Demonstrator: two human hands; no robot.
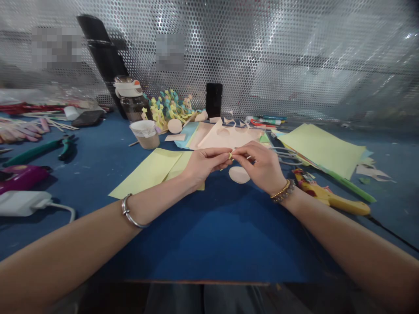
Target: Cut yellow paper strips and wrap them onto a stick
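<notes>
My left hand [207, 163] and my right hand [262, 165] meet over the middle of the table. Between their pinched fingertips is a small yellow paper piece [230, 155]; its exact shape is too small to make out. A pale pink paper circle [239, 175] lies just below my right fingers. Beneath and left of my left hand are yellow paper sheets [145, 172], partly covered by that hand. Behind both hands, a pale pink sheet with cut-out curves [216, 138] rests on other coloured papers.
Yellow paper stars on stems [159, 111], a paper cup [149, 137] and a bottle [134, 104] stand back left. A phone [214, 99] leans upright behind. On the right are more yellow sheets [322, 146] and a yellow glue gun [330, 198]; green pliers [36, 150] lie left.
</notes>
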